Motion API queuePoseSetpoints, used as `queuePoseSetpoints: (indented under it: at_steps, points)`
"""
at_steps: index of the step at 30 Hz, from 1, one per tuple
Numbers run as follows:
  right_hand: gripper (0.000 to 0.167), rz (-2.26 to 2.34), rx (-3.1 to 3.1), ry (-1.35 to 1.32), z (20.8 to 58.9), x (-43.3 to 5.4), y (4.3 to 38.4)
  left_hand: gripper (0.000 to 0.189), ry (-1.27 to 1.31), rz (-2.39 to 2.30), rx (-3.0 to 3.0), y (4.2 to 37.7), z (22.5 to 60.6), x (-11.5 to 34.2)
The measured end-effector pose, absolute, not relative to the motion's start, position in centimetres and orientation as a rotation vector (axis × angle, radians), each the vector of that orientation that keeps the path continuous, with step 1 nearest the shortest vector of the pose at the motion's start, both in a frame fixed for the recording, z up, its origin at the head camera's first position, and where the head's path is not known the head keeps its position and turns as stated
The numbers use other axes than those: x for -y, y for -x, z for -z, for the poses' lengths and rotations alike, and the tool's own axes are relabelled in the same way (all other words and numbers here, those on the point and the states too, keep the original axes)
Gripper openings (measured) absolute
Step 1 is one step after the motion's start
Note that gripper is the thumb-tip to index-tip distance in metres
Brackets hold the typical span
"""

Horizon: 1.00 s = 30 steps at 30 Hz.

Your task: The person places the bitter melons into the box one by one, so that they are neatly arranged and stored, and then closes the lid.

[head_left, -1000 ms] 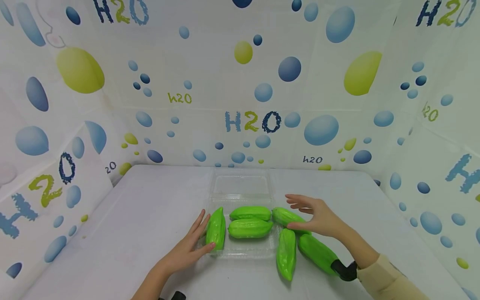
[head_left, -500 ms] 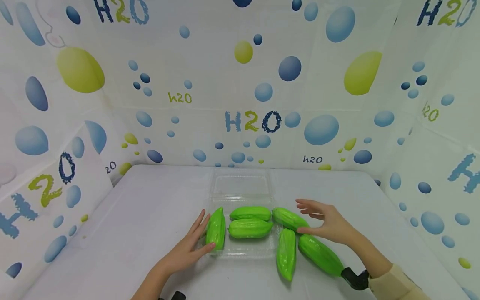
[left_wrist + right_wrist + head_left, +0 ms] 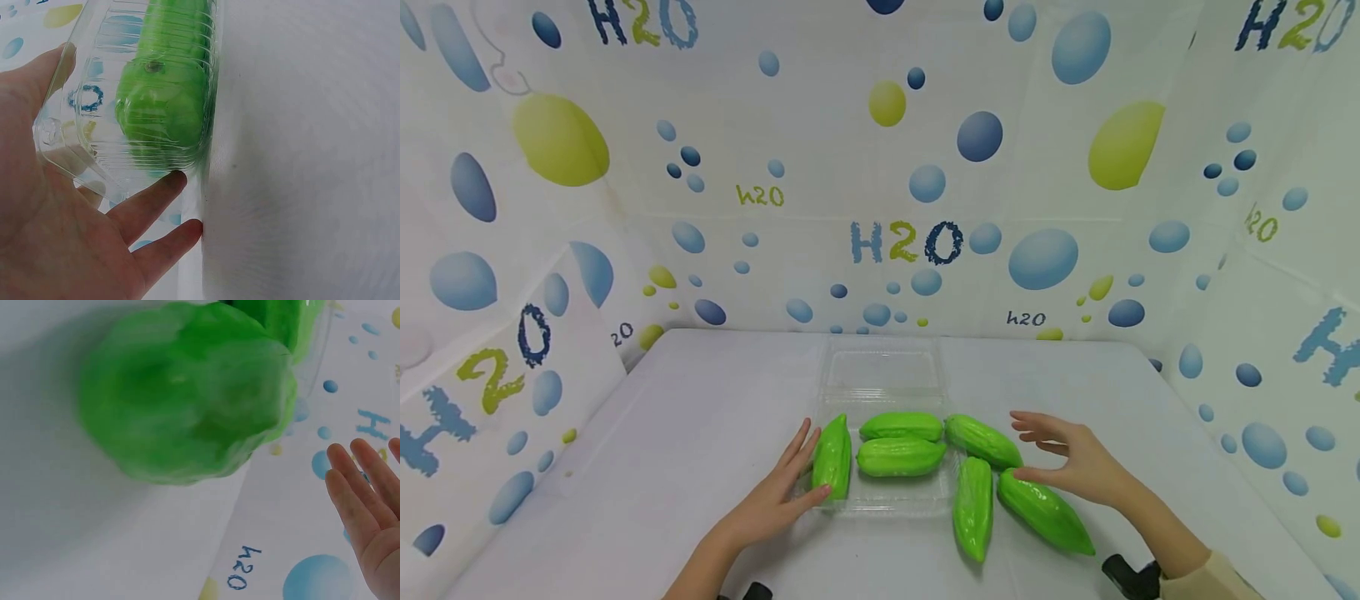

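Note:
A clear plastic clamshell box [image 3: 880,497] lies with its lid folded back on the table. Inside are a green ridged gourd [image 3: 832,457] along the left side and two more gourds [image 3: 900,458] lying crosswise. My left hand [image 3: 772,504] is at the box's left edge, fingers spread; in the left wrist view its fingertips [image 3: 178,181] touch the outer wall. To the right, one gourd [image 3: 981,439] overlaps the box's edge and another gourd [image 3: 973,510] lies at its corner. My right hand [image 3: 1078,465], fingers apart and holding nothing, hovers by the rightmost gourd [image 3: 1045,510].
White cloth covers the table [image 3: 700,417]. A curtain [image 3: 820,133] printed with blue and green drops stands behind and along both sides. Near the right wrist is a black wrist-camera mount [image 3: 1131,577], with another black mount [image 3: 758,591] below the left wrist.
My right hand has moved right and a little toward me, off the gourd at the box's edge to beside the rightmost one. My left hand and the gourds have stayed in place.

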State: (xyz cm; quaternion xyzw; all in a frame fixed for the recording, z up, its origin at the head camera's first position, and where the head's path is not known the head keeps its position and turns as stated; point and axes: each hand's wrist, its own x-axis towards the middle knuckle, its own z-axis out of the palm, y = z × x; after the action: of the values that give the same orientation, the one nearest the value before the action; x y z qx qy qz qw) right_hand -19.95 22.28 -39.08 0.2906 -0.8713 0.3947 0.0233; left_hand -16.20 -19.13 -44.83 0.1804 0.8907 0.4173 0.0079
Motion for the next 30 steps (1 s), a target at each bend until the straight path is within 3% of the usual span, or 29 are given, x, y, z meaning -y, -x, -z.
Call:
queuePoseSetpoints:
  at_steps: [30]
  points:
    - [0.063, -1.316, 2.801, -0.829, 42.2, -25.0, 17.7, 0.079, -0.559, -1.299, -2.776, 16.1, 44.8, 19.1]
